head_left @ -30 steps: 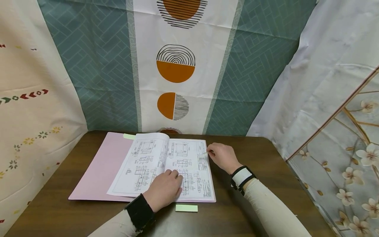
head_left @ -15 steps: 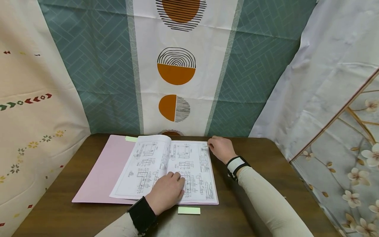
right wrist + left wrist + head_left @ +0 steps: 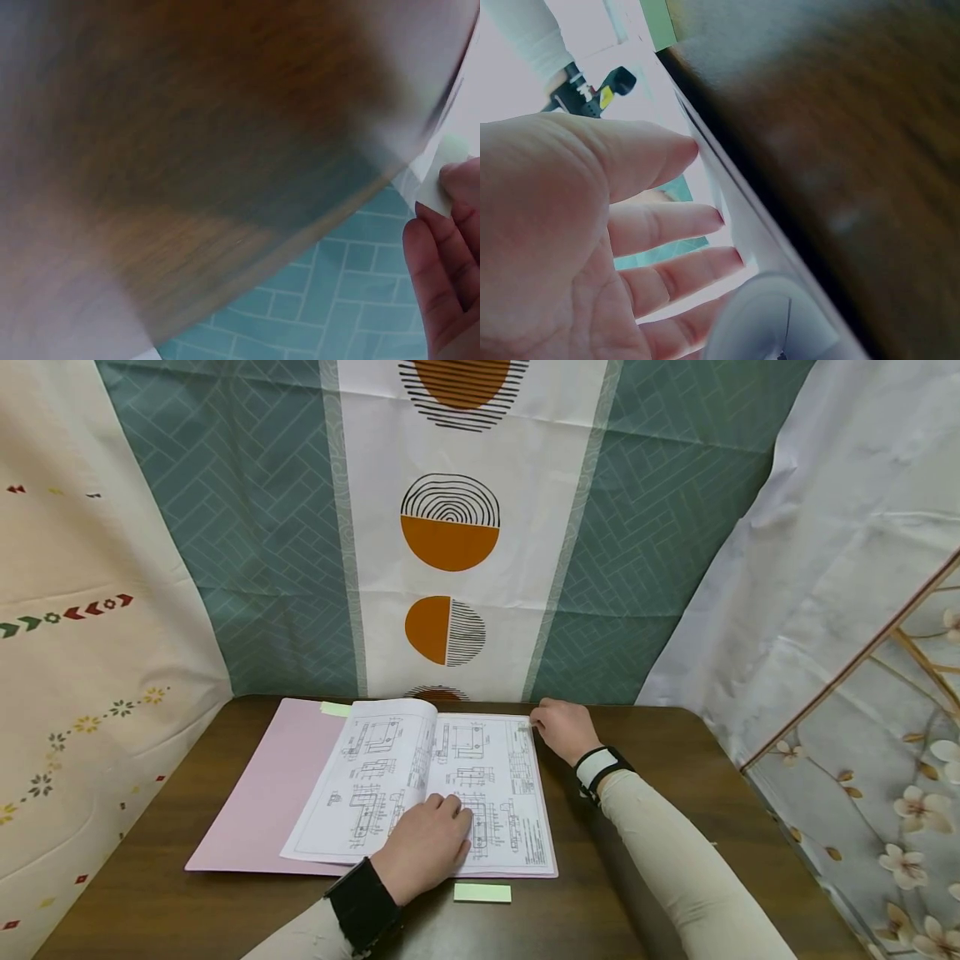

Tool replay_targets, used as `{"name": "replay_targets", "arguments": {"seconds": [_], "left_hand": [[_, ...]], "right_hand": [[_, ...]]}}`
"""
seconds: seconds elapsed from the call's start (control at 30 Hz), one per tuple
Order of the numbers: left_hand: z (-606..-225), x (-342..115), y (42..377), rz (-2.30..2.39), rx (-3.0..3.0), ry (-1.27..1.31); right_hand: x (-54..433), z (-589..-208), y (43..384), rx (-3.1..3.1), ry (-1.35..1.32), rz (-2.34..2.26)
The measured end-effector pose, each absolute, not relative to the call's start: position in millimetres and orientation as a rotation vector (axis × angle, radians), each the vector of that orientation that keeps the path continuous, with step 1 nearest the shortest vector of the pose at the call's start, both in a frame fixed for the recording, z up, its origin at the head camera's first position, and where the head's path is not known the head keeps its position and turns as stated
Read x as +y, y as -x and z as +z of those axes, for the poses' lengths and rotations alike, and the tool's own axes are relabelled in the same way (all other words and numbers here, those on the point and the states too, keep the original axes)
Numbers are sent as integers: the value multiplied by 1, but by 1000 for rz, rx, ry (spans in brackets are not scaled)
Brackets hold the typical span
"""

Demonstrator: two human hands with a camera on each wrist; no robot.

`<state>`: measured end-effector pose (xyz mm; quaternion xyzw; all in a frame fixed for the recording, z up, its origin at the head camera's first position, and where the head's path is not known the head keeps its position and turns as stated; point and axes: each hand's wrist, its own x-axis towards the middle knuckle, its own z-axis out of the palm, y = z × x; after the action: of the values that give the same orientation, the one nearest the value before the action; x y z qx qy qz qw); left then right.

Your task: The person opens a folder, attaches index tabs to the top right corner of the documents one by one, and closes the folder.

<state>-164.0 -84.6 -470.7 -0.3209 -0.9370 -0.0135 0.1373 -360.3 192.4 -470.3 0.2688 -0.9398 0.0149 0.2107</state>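
A bound booklet of technical drawings [image 3: 495, 752] lies open inside a pink folder [image 3: 255, 802] on the table. My left hand [image 3: 427, 843] rests on the lower part of the right page, near the spine, with its fingers relaxed; the left wrist view shows the fingertips touching the paper. At the upper right corner of the booklet, my right hand [image 3: 564, 728] pinches a pale green sticky note [image 3: 435, 184] between thumb and fingers. The head view mostly hides that note behind the fingers. A light green sticky-note pad [image 3: 482, 893] lies just in front of the folder.
Another green sticky note [image 3: 335, 709] projects at the top of the left-hand pages. The brown table [image 3: 667, 793] extends to the right of the booklet. Patterned cloth [image 3: 450, 635] hangs behind the table and along both sides.
My right hand, holding the sticky note, has moved up along the page's right edge to its upper corner. My left hand stays on the page. The head view has shifted slightly.
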Motion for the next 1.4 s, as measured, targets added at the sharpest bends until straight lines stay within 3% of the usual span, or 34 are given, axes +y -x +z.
{"name": "replay_targets", "arguments": {"seconds": [1.4], "left_hand": [[-470, -82, 162, -38, -2735, 903]], "right_hand": [[203, -483, 363, -2675, -842, 11]]}}
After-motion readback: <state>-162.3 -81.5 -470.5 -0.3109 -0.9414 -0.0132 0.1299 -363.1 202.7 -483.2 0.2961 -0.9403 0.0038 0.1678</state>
